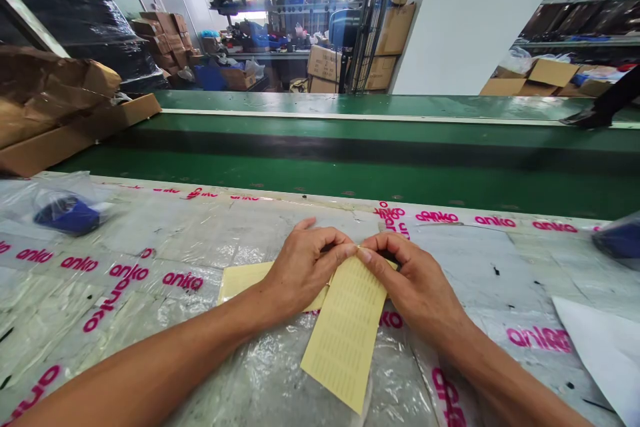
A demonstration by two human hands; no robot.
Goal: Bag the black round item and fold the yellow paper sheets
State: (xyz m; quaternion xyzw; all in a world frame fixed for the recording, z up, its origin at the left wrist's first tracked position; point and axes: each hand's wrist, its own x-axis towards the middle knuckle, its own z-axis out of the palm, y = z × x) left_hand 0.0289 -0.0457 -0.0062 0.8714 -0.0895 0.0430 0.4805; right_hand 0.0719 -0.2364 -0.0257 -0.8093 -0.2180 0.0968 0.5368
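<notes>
My left hand (304,268) pinches the top edge of a yellow paper strip (346,333) between thumb and forefinger. Close against it, my right hand (413,273) grips the same edge, the thumbs nearly meeting. Rows of faint small print run across the strip, which hangs tilted toward me. Beneath my left hand and wrist lies a second yellow strip (243,278), partly covered. The fingertips hide whatever is pinched at the top edge.
The worktable (200,320) is covered in clear plastic and pink-lettered tape. Blue items in clear bags (69,213) lie left and right (620,238). White paper (603,347) is at right. Beyond runs a green conveyor belt (350,170); a cardboard box (85,130) stands left.
</notes>
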